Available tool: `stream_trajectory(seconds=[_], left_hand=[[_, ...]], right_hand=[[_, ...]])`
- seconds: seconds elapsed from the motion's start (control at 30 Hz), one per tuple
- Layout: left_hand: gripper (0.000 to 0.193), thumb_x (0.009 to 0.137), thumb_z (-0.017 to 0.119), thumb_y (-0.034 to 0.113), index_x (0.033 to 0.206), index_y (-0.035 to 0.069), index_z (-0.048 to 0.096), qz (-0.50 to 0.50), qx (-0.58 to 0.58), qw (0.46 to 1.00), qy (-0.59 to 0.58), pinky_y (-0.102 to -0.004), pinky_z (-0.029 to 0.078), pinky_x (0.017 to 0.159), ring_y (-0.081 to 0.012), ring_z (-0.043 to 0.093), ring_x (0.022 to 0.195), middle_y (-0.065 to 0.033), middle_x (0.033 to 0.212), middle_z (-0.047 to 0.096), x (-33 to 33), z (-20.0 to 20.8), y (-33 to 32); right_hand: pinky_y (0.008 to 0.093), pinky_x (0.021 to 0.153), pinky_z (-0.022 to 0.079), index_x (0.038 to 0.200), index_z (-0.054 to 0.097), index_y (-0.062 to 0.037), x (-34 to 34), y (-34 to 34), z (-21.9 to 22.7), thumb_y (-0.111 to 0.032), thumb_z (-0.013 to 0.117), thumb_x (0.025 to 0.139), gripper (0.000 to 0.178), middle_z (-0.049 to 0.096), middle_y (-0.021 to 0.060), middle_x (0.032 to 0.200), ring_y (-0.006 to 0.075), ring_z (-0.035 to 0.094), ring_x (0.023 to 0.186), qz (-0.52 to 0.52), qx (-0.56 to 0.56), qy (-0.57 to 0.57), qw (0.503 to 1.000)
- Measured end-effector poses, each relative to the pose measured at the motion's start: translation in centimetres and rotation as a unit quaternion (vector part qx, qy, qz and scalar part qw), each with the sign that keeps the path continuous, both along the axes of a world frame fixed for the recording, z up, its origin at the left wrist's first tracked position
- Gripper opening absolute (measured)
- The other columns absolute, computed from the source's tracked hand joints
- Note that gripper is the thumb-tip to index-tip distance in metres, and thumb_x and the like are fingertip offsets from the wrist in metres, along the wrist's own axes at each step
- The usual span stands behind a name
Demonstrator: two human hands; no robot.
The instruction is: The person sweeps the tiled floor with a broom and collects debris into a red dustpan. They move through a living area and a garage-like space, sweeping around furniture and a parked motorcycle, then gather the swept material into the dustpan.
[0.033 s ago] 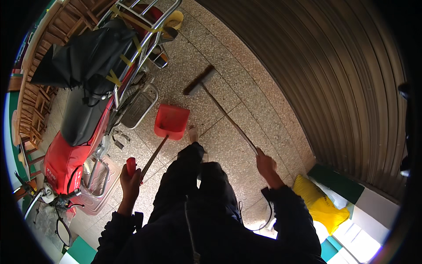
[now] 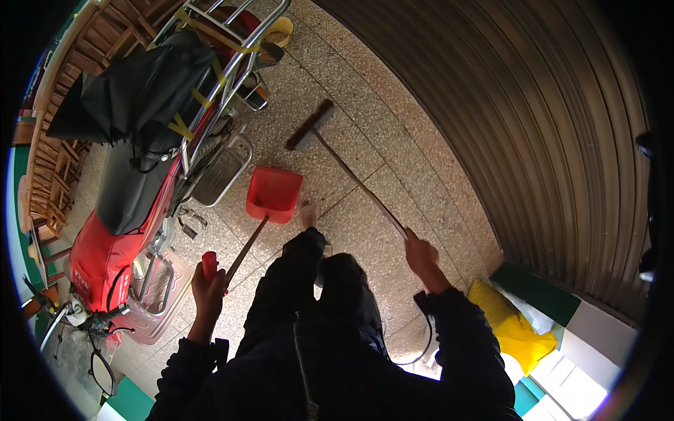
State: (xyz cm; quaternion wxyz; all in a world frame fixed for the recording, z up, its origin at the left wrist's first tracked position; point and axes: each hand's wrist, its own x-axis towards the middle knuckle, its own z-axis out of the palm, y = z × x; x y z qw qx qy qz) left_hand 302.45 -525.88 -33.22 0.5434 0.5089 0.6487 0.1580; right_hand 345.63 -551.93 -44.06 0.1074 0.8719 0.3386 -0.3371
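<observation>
My left hand (image 2: 206,295) is closed round the brown handle of a red dustpan (image 2: 275,194), whose pan rests on the speckled floor in front of my feet. A short red piece (image 2: 209,266) sticks up from that hand; whether it belongs to the handle I cannot tell. My right hand (image 2: 423,259) grips the long stick of a broom (image 2: 358,179). Dark bristles of the broom head (image 2: 310,126) lie at the floor, to the right of the pan and farther off, apart from it.
A red motorcycle (image 2: 105,252) with a black cover (image 2: 144,84) stands along the left. Behind it runs a wooden slatted bench (image 2: 60,133). A ribbed brown shutter (image 2: 512,105) bounds the right side. A yellow sack (image 2: 509,323) sits at lower right, and a yellow bucket (image 2: 281,29) at the back.
The broom head has shifted slightly to the left, nearer the motorcycle. My right hand has moved a little left and forward with the stick. The dustpan and left hand stay put.
</observation>
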Motion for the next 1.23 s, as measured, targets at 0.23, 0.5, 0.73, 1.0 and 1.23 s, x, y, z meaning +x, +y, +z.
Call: stream_trajectory(seconds=[0.23, 0.5, 0.73, 1.0, 1.23], left_hand=[[0.018, 0.082, 0.064, 0.009, 0.093, 0.002, 0.051, 0.001, -0.003, 0.999, 0.042, -0.0248, 0.04, 0.045, -0.0097, 0.05, 0.051, -0.0032, 0.066, 0.053, 1.7, -1.4, 2.9], [0.018, 0.08, 0.068, 0.011, 0.086, 0.002, 0.053, -0.028, 0.026, 0.995, 0.093, -0.027, 0.041, 0.046, -0.0102, 0.051, 0.052, -0.0039, 0.064, 0.054, 3.5, -3.3, 5.5], [0.023, 0.077, 0.069, 0.013, 0.084, 0.0, 0.051, -0.043, 0.017, 0.985, 0.163, -0.0334, 0.04, 0.053, -0.0142, 0.043, 0.06, -0.0075, 0.062, 0.052, 7.2, -1.1, 7.8], [0.023, 0.079, 0.07, 0.013, 0.087, 0.0, 0.053, -0.057, 0.034, 0.981, 0.184, -0.0346, 0.041, 0.051, -0.0173, 0.045, 0.055, -0.0107, 0.062, 0.053, 14.1, 0.1, 10.9], [0.024, 0.081, 0.069, 0.014, 0.097, 0.002, 0.057, -0.009, -0.021, 0.983, 0.182, -0.0345, 0.047, 0.06, -0.018, 0.048, 0.061, -0.0104, 0.068, 0.057, 18.4, -0.2, 13.7]], right_hand=[[0.0518, 0.069, 0.055, 0.129, 0.049, -0.0139, 1.1, 19.3, -3.1, -0.017, 0.047, 0.093, 0.037, 0.069, 0.0213, 0.089, 0.04, 0.069, 0.083, 0.116, 0.072, 0.032, 0.99], [0.0529, 0.065, 0.053, 0.122, 0.054, -0.0113, 5.1, 23.5, -9.9, -0.022, 0.047, 0.094, 0.031, 0.069, 0.02, 0.085, 0.0399, 0.068, 0.079, 0.138, 0.052, 0.042, 0.988], [0.0561, 0.073, 0.051, 0.106, 0.059, -0.0089, 17.2, 11.6, -7.9, -0.034, 0.047, 0.096, 0.029, 0.068, 0.0237, 0.088, 0.044, 0.066, 0.081, 0.035, -0.081, 0.012, 0.996], [0.0532, 0.066, 0.051, 0.11, 0.06, -0.0092, 29.0, 16.6, -5.0, -0.036, 0.049, 0.096, 0.032, 0.068, 0.0195, 0.082, 0.0404, 0.066, 0.076, 0.082, 0.02, -0.053, 0.995], [0.0543, 0.07, 0.051, 0.11, 0.059, -0.0061, 35.5, 35.2, -10.0, -0.034, 0.048, 0.097, 0.033, 0.068, 0.0216, 0.086, 0.0409, 0.066, 0.083, 0.122, 0.095, -0.083, 0.984]])
